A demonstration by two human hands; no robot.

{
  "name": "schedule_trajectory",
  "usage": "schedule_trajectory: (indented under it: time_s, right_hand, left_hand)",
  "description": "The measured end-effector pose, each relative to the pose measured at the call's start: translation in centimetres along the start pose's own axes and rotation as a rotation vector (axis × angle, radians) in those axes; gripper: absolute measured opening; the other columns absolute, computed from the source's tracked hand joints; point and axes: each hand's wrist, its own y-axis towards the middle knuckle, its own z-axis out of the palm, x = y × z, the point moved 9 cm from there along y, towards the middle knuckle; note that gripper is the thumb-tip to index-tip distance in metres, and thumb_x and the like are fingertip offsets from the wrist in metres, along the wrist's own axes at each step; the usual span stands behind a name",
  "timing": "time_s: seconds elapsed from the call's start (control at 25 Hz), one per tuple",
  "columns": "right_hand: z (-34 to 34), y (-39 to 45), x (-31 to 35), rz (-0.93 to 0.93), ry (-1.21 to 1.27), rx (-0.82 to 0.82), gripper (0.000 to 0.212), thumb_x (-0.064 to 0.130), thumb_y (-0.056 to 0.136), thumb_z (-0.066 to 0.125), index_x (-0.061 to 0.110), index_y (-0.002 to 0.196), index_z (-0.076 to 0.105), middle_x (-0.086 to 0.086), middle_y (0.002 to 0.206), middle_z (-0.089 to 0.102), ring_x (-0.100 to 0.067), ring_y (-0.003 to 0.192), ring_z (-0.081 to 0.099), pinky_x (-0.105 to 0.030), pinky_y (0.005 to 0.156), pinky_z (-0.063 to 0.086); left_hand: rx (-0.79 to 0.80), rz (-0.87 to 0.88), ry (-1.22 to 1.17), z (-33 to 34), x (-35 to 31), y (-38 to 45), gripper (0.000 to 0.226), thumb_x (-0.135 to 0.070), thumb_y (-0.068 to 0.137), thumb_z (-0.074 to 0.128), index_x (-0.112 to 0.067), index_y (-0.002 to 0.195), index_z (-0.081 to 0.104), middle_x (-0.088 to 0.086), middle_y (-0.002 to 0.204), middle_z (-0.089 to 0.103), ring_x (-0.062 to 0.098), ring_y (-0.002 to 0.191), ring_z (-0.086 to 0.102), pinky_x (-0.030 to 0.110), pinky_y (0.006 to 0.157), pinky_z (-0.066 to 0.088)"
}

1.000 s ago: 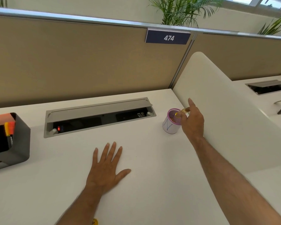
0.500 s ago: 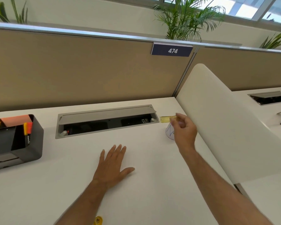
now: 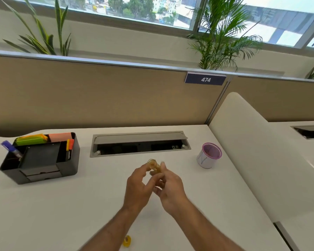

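Note:
A small yellow see-through object (image 3: pixel 153 164), blurred, is held up over the middle of the white desk (image 3: pixel 62 205). My right hand (image 3: pixel 169 190) grips its lower end with curled fingers. The fingertips of my left hand (image 3: pixel 137 186) pinch it from the left side. Both hands meet in front of the cable tray. A white cup with a purple rim (image 3: pixel 208 156) stands to the right of the hands, upright and apart from them.
A grey cable tray (image 3: pixel 140 144) with its lid raised is set into the desk behind the hands. A black desk organizer (image 3: pixel 40 160) with markers and sticky notes stands at the left. A small yellow tape roll (image 3: pixel 126 240) lies near the front edge. A white divider (image 3: pixel 252 151) bounds the right side.
My right hand has lifted the yellow object out of the cup and brought it left to the desk's middle. My left hand has risen from the desk to meet it.

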Motion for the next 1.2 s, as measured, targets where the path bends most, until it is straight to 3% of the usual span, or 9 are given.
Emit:
schedule_trajectory:
  time_s: [0.28, 0.4, 0.48, 0.64, 0.84, 0.92, 1.04, 1.12, 1.2]
  right_hand:
    - [2.5, -2.4, -2.4, -0.053, -0.303, 0.156, 0.042, 0.042, 0.104, 0.041, 0.019, 0.103, 0.076, -0.008, 0.101, 0.077, -0.023, 0.084, 0.07, -0.033, 0.068, 0.06]
    - [2.7, -3.2, -3.3, -0.225, -0.754, 0.186, 0.027, 0.04, 0.098, 0.054, 0.023, 0.112, 0.071, 0.0, 0.113, 0.071, -0.013, 0.091, 0.069, -0.033, 0.079, 0.061]
    - [3.5, -4.1, -5.6, -0.321, -1.099, 0.314, 0.036, 0.043, 0.091, 0.063, 0.031, 0.125, 0.063, 0.009, 0.129, 0.063, -0.008, 0.105, 0.062, -0.027, 0.092, 0.052]
    - [5.5, -6.0, -11.8, -0.467, -1.62, 0.599, 0.057, 0.033, 0.089, 0.06, 0.034, 0.143, 0.042, 0.002, 0.15, 0.043, -0.021, 0.135, 0.04, -0.04, 0.109, 0.041]
    - [7.0, -7.6, -14.9, -0.616, -1.981, 0.676, 0.043, 0.003, 0.087, 0.056, 0.011, 0.129, 0.051, -0.018, 0.13, 0.051, -0.038, 0.121, 0.043, -0.052, 0.087, 0.053]
    - [7.2, -7.8, -15.4, -0.689, -2.029, 0.671, 0.034, -0.003, 0.085, 0.05, 0.0, 0.119, 0.053, -0.023, 0.121, 0.053, -0.042, 0.114, 0.046, -0.054, 0.079, 0.054]
    - [6.8, -7.5, -14.0, -0.758, -1.894, 0.545, 0.034, 0.004, 0.087, 0.049, 0.006, 0.12, 0.058, -0.015, 0.123, 0.06, -0.036, 0.113, 0.053, -0.049, 0.088, 0.053]
    - [6.6, -7.9, -10.4, -0.793, -1.531, 0.352, 0.032, 0.012, 0.089, 0.053, 0.013, 0.118, 0.066, -0.006, 0.117, 0.069, -0.024, 0.105, 0.063, -0.039, 0.092, 0.054]
    - [6.3, -8.6, -6.0, -0.801, -1.155, 0.159, 0.022, 0.013, 0.085, 0.066, 0.017, 0.106, 0.074, 0.0, 0.102, 0.074, -0.013, 0.084, 0.069, -0.033, 0.081, 0.058]
  left_hand:
    - [-0.096, 0.04, 0.117, -6.1, 0.8, -3.4, 0.029, -0.048, 0.083, 0.063, -0.036, 0.109, 0.067, -0.021, 0.098, 0.07, 0.001, 0.095, 0.062, 0.023, 0.076, 0.053]
    - [-0.126, 0.001, 0.202, -9.0, 2.1, -4.9, 0.036, -0.054, 0.08, 0.064, -0.029, 0.105, 0.069, -0.018, 0.094, 0.071, -0.002, 0.088, 0.061, 0.024, 0.069, 0.053]
    - [-0.126, -0.005, 0.253, -10.5, 2.8, -5.9, 0.038, -0.053, 0.08, 0.065, -0.025, 0.106, 0.07, -0.015, 0.095, 0.073, -0.001, 0.084, 0.063, 0.022, 0.067, 0.054]
    - [-0.131, -0.037, 0.293, -12.7, 3.5, -7.7, 0.039, -0.05, 0.079, 0.066, -0.022, 0.105, 0.071, -0.016, 0.094, 0.074, 0.001, 0.084, 0.068, 0.011, 0.067, 0.05]
    - [-0.146, -0.042, 0.315, -14.3, 3.1, -9.0, 0.036, -0.044, 0.08, 0.071, -0.02, 0.107, 0.07, -0.017, 0.093, 0.071, 0.001, 0.083, 0.068, 0.013, 0.071, 0.053]
    - [-0.157, -0.031, 0.32, -14.7, 2.8, -9.2, 0.034, -0.041, 0.08, 0.074, -0.02, 0.107, 0.07, -0.017, 0.093, 0.07, 0.0, 0.083, 0.067, 0.01, 0.07, 0.051]
    - [-0.169, -0.008, 0.314, -15.3, 2.1, -9.4, 0.032, -0.038, 0.081, 0.075, -0.02, 0.107, 0.071, -0.016, 0.094, 0.072, -0.002, 0.083, 0.066, 0.007, 0.07, 0.05]
    - [-0.172, 0.002, 0.302, -15.5, 1.8, -9.5, 0.033, -0.036, 0.081, 0.076, -0.019, 0.108, 0.071, -0.015, 0.096, 0.073, -0.001, 0.083, 0.068, 0.006, 0.069, 0.05]
    - [-0.172, 0.011, 0.287, -15.7, 1.6, -9.6, 0.031, -0.036, 0.081, 0.076, -0.02, 0.107, 0.072, -0.014, 0.096, 0.075, 0.0, 0.084, 0.069, 0.005, 0.068, 0.049]
